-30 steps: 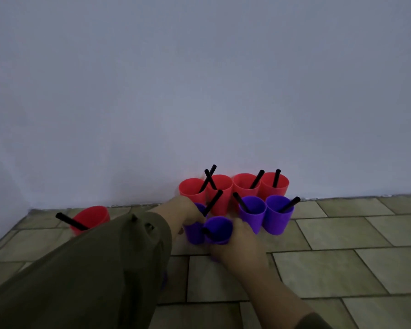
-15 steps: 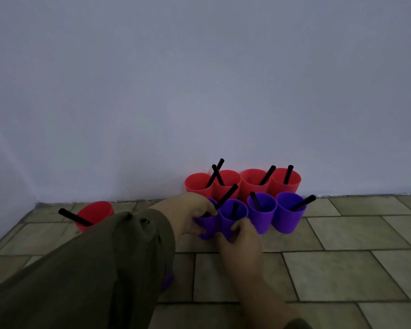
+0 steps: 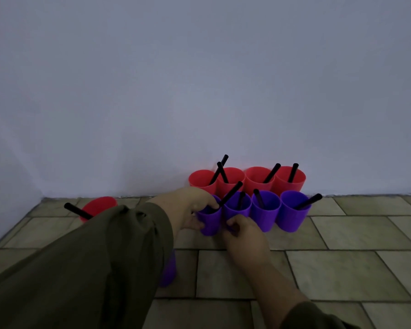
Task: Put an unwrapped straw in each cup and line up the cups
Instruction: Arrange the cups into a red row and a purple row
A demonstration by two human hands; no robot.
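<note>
While both hands sit at the front row, the left hand (image 3: 188, 207) has its grip wrapped round the leftmost purple cup (image 3: 210, 222), thumb on the near wall, fingers curled over the far rim. Right beside it, the right hand (image 3: 244, 236) curls its grip against the lower front of the second purple cup (image 3: 237, 207), fingertips pinching in low where the two cups meet. Those two stand upright on the tiled floor (image 3: 342, 233), touching each other, and the third purple cup (image 3: 266, 214) and fourth purple cup (image 3: 293, 214) carry the line on to the right, side against side. Every one holds a black straw; the leftmost cup's straw (image 3: 231, 192) leans up to the right. Behind them, tight against the wall (image 3: 199, 91), the row of four red cups (image 3: 259, 179) stands with a straw in each. Off to the left, well apart, a lone red cup (image 3: 100, 205) shows its own straw (image 3: 77, 210), half hidden by the olive sleeve (image 3: 93, 269). Under that sleeve peeks another purple cup (image 3: 169, 269); its contents cannot be seen.
</note>
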